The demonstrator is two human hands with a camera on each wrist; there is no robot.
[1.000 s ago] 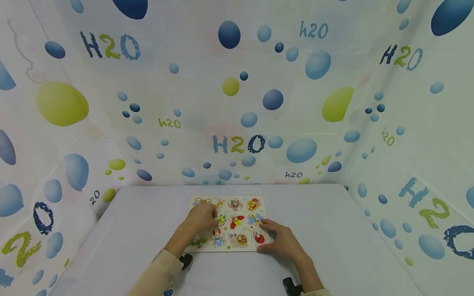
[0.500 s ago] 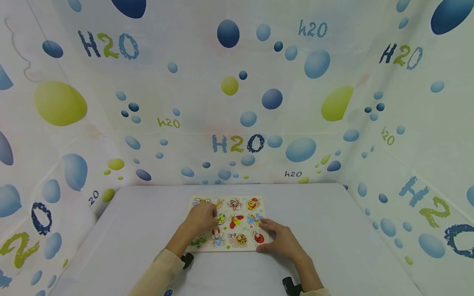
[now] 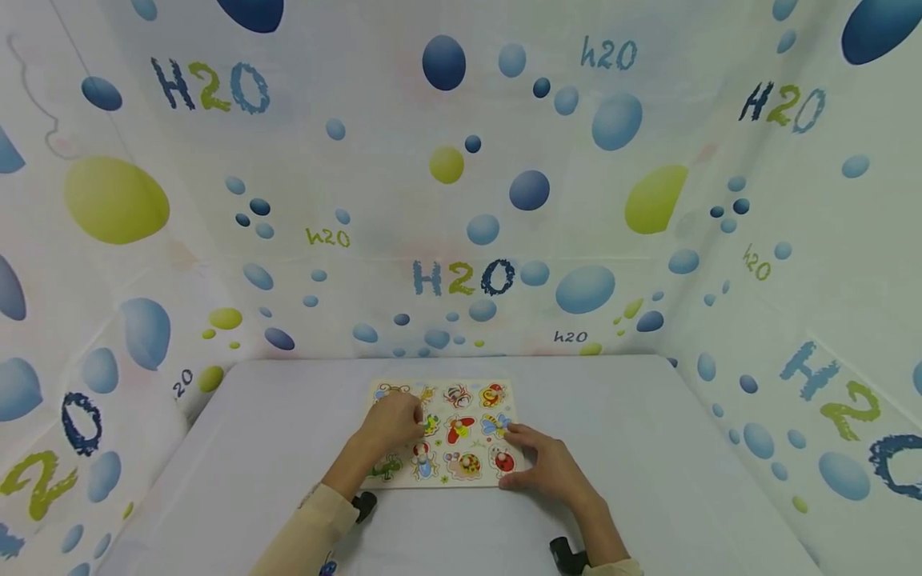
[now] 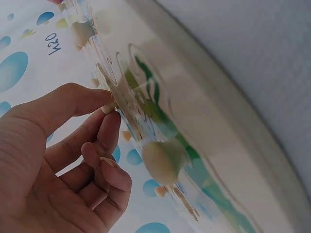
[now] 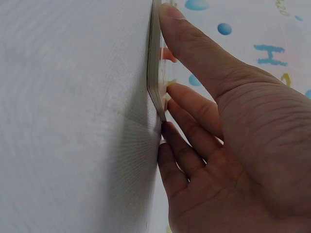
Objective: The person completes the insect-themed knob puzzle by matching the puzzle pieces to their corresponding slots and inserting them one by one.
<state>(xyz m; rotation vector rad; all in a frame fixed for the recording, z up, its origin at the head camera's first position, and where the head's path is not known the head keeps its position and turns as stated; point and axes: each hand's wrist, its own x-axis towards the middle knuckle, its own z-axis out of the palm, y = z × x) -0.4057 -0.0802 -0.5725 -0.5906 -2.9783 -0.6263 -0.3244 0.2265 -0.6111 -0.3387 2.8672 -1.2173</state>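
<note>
A cream wooden peg puzzle board (image 3: 439, 386) lies flat on the white table, bearing rows of insect-shaped pieces, among them a ladybug (image 3: 502, 462) and a snail (image 3: 464, 466). Over the board's left part, my left hand (image 3: 390, 420) pinches a small wooden knob (image 4: 108, 106) between thumb and index finger. The piece under that knob is seen edge-on, close against the board, its picture hidden. Nearer the left wrist camera sits a green piece with a round knob (image 4: 163, 162). My right hand (image 3: 551, 464) rests at the board's right side, thumb (image 5: 177, 26) at the near corner, fingers extended along the edge.
A white cloth-covered table (image 3: 648, 448) surrounds the board. Behind and on both sides hang white curtains (image 3: 389, 176) printed with blue and green drops and H2O lettering. Black wrist-worn devices (image 3: 365, 506) sit below the hands.
Both hands and the puzzle board hold the same positions. Only the head view shifts very slightly.
</note>
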